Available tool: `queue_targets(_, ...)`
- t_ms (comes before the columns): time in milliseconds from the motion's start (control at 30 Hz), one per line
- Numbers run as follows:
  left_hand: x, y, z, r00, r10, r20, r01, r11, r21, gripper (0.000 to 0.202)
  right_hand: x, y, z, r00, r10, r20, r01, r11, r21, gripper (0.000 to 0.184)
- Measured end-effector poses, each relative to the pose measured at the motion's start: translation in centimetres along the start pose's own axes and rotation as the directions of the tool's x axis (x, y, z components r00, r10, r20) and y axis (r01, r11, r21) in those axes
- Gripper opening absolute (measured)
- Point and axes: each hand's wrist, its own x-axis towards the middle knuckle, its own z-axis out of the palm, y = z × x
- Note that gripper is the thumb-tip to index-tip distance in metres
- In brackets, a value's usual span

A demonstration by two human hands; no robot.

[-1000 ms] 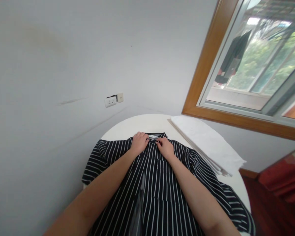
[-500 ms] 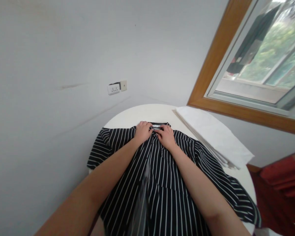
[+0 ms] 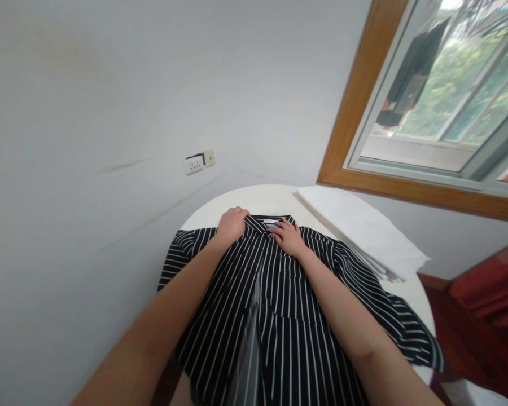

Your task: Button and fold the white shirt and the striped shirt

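A black shirt with white stripes [image 3: 288, 316] lies spread front side up, its collar toward the wall and its front partly parted low down. My left hand [image 3: 232, 225] is closed at the left end of the collar, its fingertips on the collar's edge. On the collar's right side, my right hand [image 3: 288, 237] grips the cloth between thumb and fingers. A pale label [image 3: 271, 221] shows inside the neck between the two hands. Both short sleeves stretch outward, and my forearms cover parts of the shirt body.
The shirt rests on a round white table [image 3: 254, 194] against the wall. A folded white cloth [image 3: 359, 225] lies at the right. A wall socket [image 3: 193, 164] is behind, a wood-framed window [image 3: 342, 177] at upper right, and red fabric [image 3: 491, 287] beyond the table.
My left hand has moved left along the collar, away from the neck opening, uncovering the collar's left point. My right hand stays at the right side. The view has shifted slightly.
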Motion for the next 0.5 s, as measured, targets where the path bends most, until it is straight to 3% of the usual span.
queue_targets(267, -5.8, -8.4, -2.7, 0.973, -0.169, 0.154, 0.126, 0.959, 0.252, 0.044, 0.2, 0.9, -0.2, 0.995, 0.004, 0.100, -0.005, 1.000, 0.005, 0.039)
queue_targets(400, -7.7, -10.9, -4.0, 0.952, -0.237, 0.191, 0.194, 0.956, 0.221, 0.056, 0.0, 1.6, -0.5, 0.992, -0.008, 0.130, 0.009, 1.000, -0.004, 0.041)
queue_targets(500, -8.2, -12.2, -5.4, 0.913, -0.262, 0.314, 0.223, 0.962, 0.156, 0.064, -0.2, 1.7, -0.7, 0.990, -0.006, 0.141, 0.008, 1.000, -0.014, 0.043)
